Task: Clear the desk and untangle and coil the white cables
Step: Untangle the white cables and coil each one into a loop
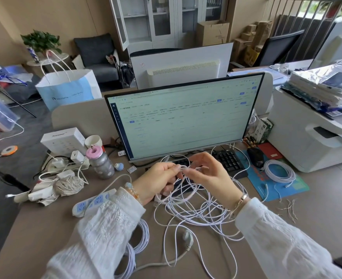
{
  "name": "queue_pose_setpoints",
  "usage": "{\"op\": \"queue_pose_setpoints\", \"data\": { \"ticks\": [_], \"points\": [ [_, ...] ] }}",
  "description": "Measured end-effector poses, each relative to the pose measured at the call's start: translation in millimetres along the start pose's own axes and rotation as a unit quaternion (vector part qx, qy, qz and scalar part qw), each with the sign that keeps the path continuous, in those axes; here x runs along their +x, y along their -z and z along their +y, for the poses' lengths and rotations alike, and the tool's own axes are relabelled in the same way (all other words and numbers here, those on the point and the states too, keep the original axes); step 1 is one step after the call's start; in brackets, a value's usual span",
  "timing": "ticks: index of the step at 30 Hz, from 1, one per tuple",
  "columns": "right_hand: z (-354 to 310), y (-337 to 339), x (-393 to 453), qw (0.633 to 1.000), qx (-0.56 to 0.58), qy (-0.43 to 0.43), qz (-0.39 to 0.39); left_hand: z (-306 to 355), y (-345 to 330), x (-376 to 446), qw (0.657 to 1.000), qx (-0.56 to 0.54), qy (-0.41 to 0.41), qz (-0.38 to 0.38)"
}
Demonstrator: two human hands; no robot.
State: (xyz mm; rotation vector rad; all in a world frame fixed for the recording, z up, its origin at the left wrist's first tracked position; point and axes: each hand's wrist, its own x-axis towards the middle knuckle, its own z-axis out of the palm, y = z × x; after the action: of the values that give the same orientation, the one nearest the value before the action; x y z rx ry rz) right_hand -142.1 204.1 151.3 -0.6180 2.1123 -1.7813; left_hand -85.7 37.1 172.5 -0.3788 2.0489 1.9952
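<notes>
**Operator:** Cables first. Where do they lie?

**Guide:** White cables [196, 210] lie in a loose tangle on the desk [45, 228], in front of the keyboard [228, 161] and monitor [184, 117], with several strands lifted between your hands. Working left to right: a power strip [91, 202] rests just beside your left sleeve, and a finished coil [138, 244] lies partly under your left forearm.

**Operator:** How is my grip?

**Guide:** Your left hand [158, 181] is curled around a gathered bunch of strands. Your right hand [208, 174] pinches a strand near the same spot, with the other fingers relaxed.

**Operator:** How should I do this step?

**Guide:** You appear to be partway through untangling. Keep the left hand as the anchor. Follow one strand with the right hand until you reach a free end, then pass that end back through each loop. Do not pull hard; a sharp tug would likely tighten the knots. Keep the loose loops flat on the desk, apart from the grey plug [187, 237]. Further right, a second coil [279, 172] rests on the blue mat [298, 188]; keep the tangle well apart from it.
</notes>
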Motion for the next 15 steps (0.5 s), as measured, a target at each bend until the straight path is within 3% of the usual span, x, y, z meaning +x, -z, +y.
{"op": "queue_pose_setpoints", "data": {
  "ticks": [3,7,12,15],
  "points": [
    [2.1,8.4,3.1,0.995,-0.088,-0.014,-0.052,4.2,3.7,-4.2,0.996,-0.079,0.023,-0.042],
    [-2.9,17.2,4.2,0.980,-0.100,-0.023,-0.173,12.7,7.5,-8.0,0.970,-0.204,0.084,-0.103],
    [-10.5,24.6,5.5,0.987,0.038,-0.050,-0.147,13.8,10.0,-6.1,0.947,-0.265,0.135,-0.125],
    [-12.3,24.6,5.0,0.988,0.057,-0.046,-0.137,14.2,11.6,-4.5,0.947,-0.260,0.138,-0.129]
  ]
}}
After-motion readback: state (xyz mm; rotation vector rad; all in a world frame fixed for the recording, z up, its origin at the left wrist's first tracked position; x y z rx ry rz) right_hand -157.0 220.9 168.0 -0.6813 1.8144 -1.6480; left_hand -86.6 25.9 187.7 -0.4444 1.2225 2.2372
